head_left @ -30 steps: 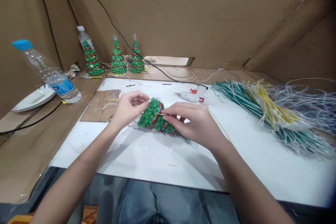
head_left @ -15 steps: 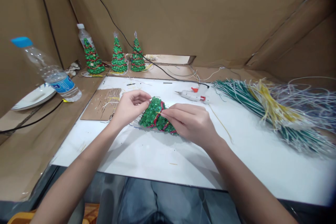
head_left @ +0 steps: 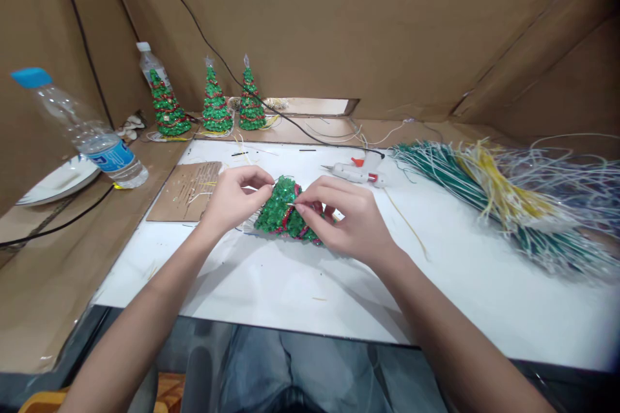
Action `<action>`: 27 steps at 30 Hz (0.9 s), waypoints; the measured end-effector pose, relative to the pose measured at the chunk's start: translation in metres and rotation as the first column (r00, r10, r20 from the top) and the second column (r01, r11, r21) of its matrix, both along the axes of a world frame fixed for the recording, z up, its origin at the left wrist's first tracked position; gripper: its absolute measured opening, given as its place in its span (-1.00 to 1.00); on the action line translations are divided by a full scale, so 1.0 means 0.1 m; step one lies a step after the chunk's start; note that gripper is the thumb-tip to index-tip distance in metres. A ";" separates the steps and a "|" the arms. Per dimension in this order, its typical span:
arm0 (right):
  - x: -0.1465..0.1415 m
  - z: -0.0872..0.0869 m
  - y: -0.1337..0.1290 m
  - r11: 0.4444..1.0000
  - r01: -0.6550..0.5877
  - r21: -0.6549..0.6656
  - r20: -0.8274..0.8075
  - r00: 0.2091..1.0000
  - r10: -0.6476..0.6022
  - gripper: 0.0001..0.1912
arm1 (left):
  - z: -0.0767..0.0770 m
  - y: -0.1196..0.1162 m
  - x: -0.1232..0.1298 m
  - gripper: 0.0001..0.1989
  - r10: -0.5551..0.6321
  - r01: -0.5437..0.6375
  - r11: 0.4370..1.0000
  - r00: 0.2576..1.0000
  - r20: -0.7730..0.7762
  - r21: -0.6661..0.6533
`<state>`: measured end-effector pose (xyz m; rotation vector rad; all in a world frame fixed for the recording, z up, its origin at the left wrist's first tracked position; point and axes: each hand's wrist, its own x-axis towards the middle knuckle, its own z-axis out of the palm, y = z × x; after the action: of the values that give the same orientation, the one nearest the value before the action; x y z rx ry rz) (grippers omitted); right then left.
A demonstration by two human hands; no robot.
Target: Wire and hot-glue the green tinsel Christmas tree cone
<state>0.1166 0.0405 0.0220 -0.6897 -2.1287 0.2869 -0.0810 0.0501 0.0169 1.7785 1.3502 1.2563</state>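
Note:
A small green tinsel tree [head_left: 276,208] with red garland lies on its side on the white board [head_left: 271,290]. My left hand [head_left: 239,197] is closed at the tree's left upper side, thumb and fingers at its edge; what it grips there is too small to make out. Over the tree's right part is my right hand [head_left: 346,216], thumb and forefinger pinching a thin pale strand [head_left: 290,204] against the red garland. Pale wires stick out at the tree's base, partly behind my left hand.
Three upright trees [head_left: 216,103] stand at the back left near bottles [head_left: 113,158]. A glue gun [head_left: 356,173] lies behind my right hand. Scored cardboard [head_left: 181,190] is at left, wire bundles [head_left: 513,197] at right. A black cable [head_left: 310,132] crosses the back.
My right hand's fingers have shifted slightly up and left, with the other fingers lifted more off the tree. My left hand stays at the tree's edge. The whole view has moved a little.

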 end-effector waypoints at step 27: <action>-0.06 -0.06 0.01 0.994 0.008 -0.107 0.016 1.000 -0.007 -0.90 | 0.02 0.06 -0.09 -0.88 -0.203 0.199 0.970 0.979 -0.016 -0.138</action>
<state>0.1102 0.0419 0.0160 -0.7636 -2.1368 0.3952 -0.0902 0.0565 0.0187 1.7949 1.2066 1.0088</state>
